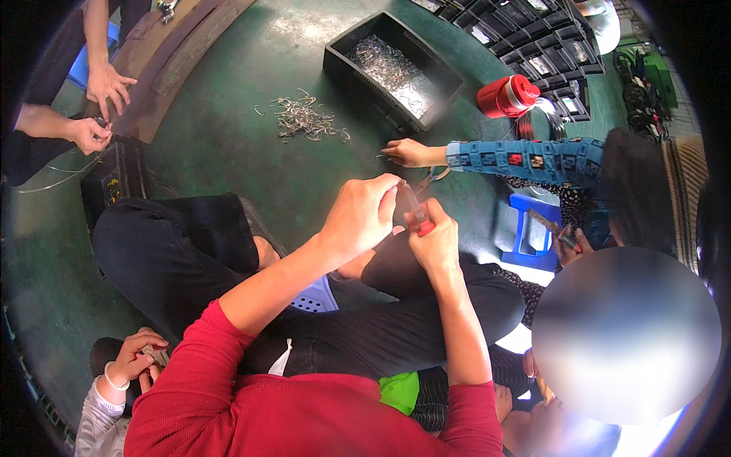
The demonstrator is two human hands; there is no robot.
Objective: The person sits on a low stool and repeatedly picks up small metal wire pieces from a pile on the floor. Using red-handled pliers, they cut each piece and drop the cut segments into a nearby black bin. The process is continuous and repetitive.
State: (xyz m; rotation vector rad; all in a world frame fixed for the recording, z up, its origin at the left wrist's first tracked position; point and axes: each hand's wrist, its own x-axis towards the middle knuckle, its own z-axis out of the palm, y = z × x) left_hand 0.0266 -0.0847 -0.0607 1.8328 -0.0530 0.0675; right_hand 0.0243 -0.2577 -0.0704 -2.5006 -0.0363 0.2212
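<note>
My right hand is wrapped round the red handles of a pair of pliers, whose jaws point up and away from me. Fingers pinched, my left hand meets the tip of the pliers; what it grips is too small to make out. Both hands are above my lap. Beyond them, bent metal wire hooks lie in a loose pile on the green floor. A black crate behind the pile holds many more shiny metal pieces.
At right, a co-worker's blue-sleeved arm reaches in near the crate. Another person's hands work at far left beside a brown board. A red jug, stacked black crates and a blue stool stand to the right.
</note>
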